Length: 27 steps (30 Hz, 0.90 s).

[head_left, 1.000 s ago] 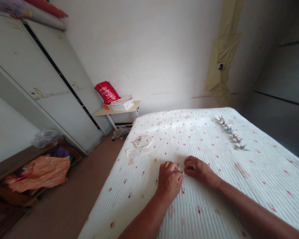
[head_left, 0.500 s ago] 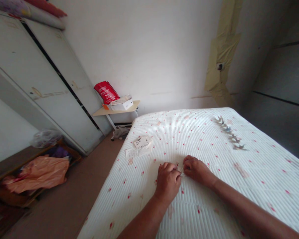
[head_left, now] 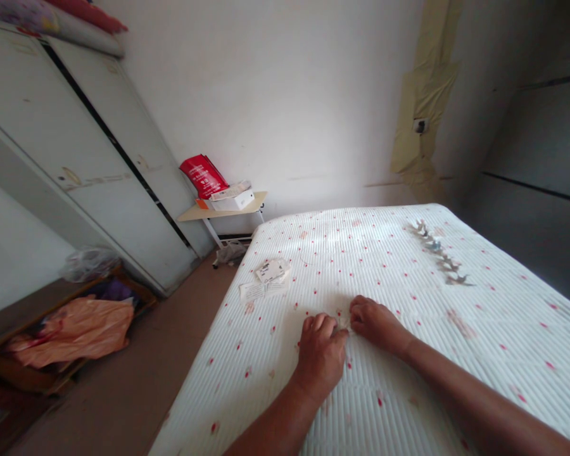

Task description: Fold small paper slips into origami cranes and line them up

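Observation:
My left hand (head_left: 321, 351) rests on the bed (head_left: 370, 392) with its fingers curled and its thumb pointing to the right. Just across from it, my right hand (head_left: 377, 326) is closed, fingertips down. Between them both pinch a small pale piece of paper (head_left: 344, 323), mostly hidden by the fingers, so its shape cannot be made out. Beyond my left hand lie several loose printed paper pieces (head_left: 272, 272), partly overlapping. A row of small folded paper birds (head_left: 441, 253) stretches across the bed to the far right.
Left of the bed, a small table (head_left: 190, 214) carries a red bag (head_left: 204, 176) and a white box (head_left: 235, 201). A grey cabinet (head_left: 123, 145) stands against the wall. Nearer, an orange plastic bag (head_left: 85, 329) lies on a low wooden piece of furniture (head_left: 26, 316).
My left fingers have shifted slightly and the thumb has straightened toward the right hand, so a bit more of the paper shows. My right hand has barely moved.

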Available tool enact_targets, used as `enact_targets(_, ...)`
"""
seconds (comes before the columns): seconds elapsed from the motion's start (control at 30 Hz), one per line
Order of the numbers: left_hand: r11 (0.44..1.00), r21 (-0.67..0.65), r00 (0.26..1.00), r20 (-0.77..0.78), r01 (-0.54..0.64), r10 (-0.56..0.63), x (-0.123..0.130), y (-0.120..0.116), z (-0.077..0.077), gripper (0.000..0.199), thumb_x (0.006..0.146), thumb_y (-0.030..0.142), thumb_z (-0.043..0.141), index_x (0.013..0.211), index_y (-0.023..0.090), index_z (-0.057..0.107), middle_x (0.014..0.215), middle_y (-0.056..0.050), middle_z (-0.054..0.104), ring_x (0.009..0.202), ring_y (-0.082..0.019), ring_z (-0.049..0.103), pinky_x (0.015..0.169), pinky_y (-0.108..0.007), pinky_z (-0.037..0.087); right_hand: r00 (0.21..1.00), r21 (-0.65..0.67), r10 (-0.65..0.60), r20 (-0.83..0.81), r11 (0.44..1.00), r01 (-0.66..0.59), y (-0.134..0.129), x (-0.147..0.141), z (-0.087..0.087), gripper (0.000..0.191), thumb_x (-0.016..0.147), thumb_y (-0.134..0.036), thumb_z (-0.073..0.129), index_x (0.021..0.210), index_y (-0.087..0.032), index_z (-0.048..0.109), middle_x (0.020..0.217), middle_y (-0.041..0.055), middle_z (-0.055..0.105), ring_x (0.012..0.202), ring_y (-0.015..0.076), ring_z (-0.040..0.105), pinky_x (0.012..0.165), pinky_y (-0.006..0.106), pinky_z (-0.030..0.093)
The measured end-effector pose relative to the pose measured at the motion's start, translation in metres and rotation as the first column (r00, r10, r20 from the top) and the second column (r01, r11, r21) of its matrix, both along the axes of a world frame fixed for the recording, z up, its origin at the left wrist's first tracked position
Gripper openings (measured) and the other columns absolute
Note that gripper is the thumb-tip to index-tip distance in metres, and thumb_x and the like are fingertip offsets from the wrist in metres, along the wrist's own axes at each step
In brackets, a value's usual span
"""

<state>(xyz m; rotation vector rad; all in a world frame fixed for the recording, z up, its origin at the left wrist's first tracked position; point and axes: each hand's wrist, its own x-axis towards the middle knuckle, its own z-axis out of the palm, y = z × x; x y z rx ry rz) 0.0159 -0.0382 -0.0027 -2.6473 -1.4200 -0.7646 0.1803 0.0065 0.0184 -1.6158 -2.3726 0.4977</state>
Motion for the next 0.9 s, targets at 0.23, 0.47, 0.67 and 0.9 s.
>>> enact_targets(0.23, 0.999, -0.033, 0.997, -0.066, -0.028, 0.026, 0.002, -0.003, 0.007, 0.012, 0.079, 0.016, 0.053, 0.084, 0.021, 0.063, 0.085, -0.006, 0.055, 0.089, -0.021, 0.046, 0.077, -0.037, 0.036, 0.999, 0.025, 0.000, -0.048, 1.000, 0.001, 0.000, 0.001, 0.000, 0.014, 0.072, -0.010, 0.046, 0.063, -0.016, 0.055, 0.083, 0.0060, 0.057, 0.073, 0.0147, 0.053, 0.065, 0.024, 0.039)
enact_targets(0.47, 0.998, -0.047, 0.996, -0.079, -0.038, 0.034, 0.003, -0.003, 0.007, 0.013, 0.078, 0.015, 0.054, 0.086, 0.020, 0.062, 0.084, -0.005, 0.055, 0.088, -0.021, 0.046, 0.077, -0.037, 0.037, 0.935, -0.004, 0.006, -0.356, 1.000, -0.008, 0.004, 0.017, -0.015, 0.017, 0.063, -0.003, 0.043, 0.067, -0.017, 0.053, 0.077, 0.0019, 0.055, 0.071, 0.0131, 0.052, 0.066, 0.023, 0.040)
enact_targets(0.67, 0.998, -0.054, 0.997, -0.070, -0.030, 0.026, 0.004, -0.004, 0.005, 0.013, 0.077, 0.012, 0.053, 0.084, 0.019, 0.062, 0.084, -0.006, 0.055, 0.088, -0.021, 0.047, 0.078, -0.038, 0.038, 0.917, -0.011, -0.026, -0.399, 1.000, 0.023, -0.001, 0.016, -0.015, 0.014, 0.062, -0.005, 0.046, 0.065, -0.018, 0.051, 0.080, 0.0021, 0.055, 0.072, 0.0132, 0.052, 0.067, 0.024, 0.041)
enact_targets(0.9, 0.997, -0.067, 0.999, -0.030, -0.026, 0.024, 0.004, -0.004, 0.006, 0.017, 0.078, 0.011, 0.052, 0.088, 0.020, 0.063, 0.085, -0.006, 0.056, 0.088, -0.021, 0.048, 0.078, -0.038, 0.039, 0.928, 0.013, -0.026, -0.372, 0.999, 0.033, -0.001, 0.013, -0.015, 0.015, 0.063, -0.004, 0.047, 0.064, -0.018, 0.050, 0.080, 0.0020, 0.055, 0.072, 0.0124, 0.052, 0.068, 0.023, 0.042)
